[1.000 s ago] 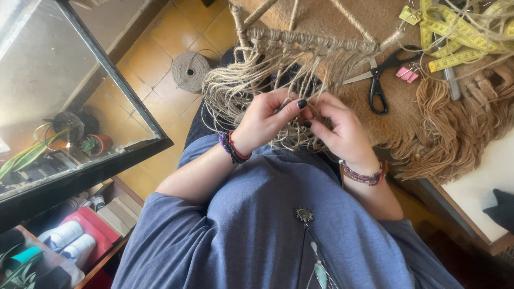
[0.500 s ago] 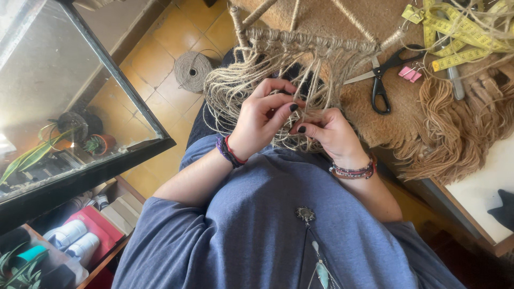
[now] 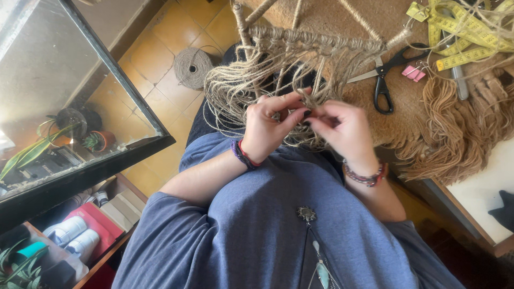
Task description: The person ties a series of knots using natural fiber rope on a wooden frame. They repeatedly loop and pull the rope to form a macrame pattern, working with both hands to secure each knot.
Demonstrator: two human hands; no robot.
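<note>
A jute macrame piece (image 3: 316,40) hangs knotted along a horizontal stick, and its loose cords (image 3: 235,88) fall in a tangled bunch over my lap. My left hand (image 3: 267,128) and my right hand (image 3: 345,131) meet just below it, fingertips almost touching. Each hand pinches thin jute cords between thumb and fingers. Both wrists carry beaded bracelets. What the fingers do with the cords at the point where they meet is hidden.
Black-handled scissors (image 3: 383,80), pink clips (image 3: 412,71) and a yellow tape measure (image 3: 460,32) lie on the brown mat (image 3: 369,18) to the right, beside a bundle of brown fibre (image 3: 455,134). A twine spool (image 3: 193,67) sits on the tiled floor. A glass tank (image 3: 80,107) stands left.
Both hands have drawn closer together and slightly toward my body, fingers now pinching the cords at one spot. The view has shifted a little.
</note>
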